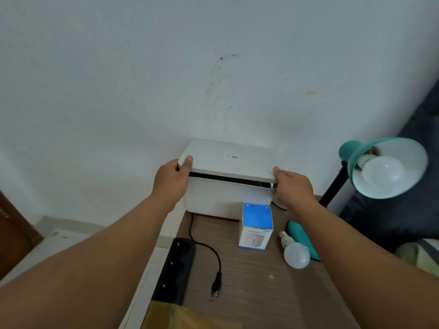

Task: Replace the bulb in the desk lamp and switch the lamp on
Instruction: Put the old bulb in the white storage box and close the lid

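Power strip: black, laid along the left edge of the desk, partly overhanging it; no plug is seen seated in it.
Plug: loose on the desk just right of the strip, its black cable run back toward the white box.
Left hand: curled on the left end of the lid, thumb on top, fingers hidden beneath the rim.
White box: set at the back of the desk against the wall; the lid is raised at the front, a dark gap shown under it.
Blue-and-white carton: stood just in front of the box, apart from the hands.
Right hand: gripped on the lid's right end, thumb tip on the top edge.
Spare bulb: laid on its side on the desk, touching the teal lamp base, under the right forearm.
Desk lamp: teal shade at far right, tilted toward the viewer, a white bulb fitted in its socket.
Step in hand: judged to be handling of the lid; it is best kept level and moved evenly by both hands.
Edges and room: open room lies above the box; the wall is close behind, the carton close in front, and the spare bulb could be rolled by the right forearm.
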